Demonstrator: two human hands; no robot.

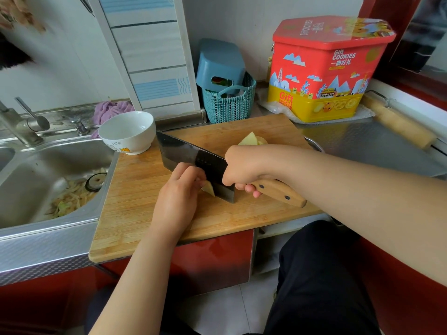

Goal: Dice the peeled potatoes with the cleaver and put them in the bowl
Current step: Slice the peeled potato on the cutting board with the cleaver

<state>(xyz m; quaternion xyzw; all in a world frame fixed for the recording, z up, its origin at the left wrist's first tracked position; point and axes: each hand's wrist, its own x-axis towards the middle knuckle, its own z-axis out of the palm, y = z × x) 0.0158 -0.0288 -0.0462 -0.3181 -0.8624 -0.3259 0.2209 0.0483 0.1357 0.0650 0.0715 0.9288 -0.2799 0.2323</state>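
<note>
On the wooden cutting board (135, 209) my left hand (177, 199) holds down a pale yellow potato piece (209, 189) with curled fingers. My right hand (244, 169) grips the wooden handle of a dark cleaver (193, 157). The blade stands on edge against the potato piece, right beside my left fingers. More cut potato pieces (252, 139) lie at the far side of the board, partly hidden behind my right wrist. A white bowl (128, 131) stands at the board's far left corner; nothing shows inside it.
A steel sink (48, 180) with vegetable scraps lies left of the board, a tap behind it. A teal basket (229, 102) and a red and yellow cookie tin (324, 68) stand at the back. A wooden rolling pin (399, 122) lies at the right.
</note>
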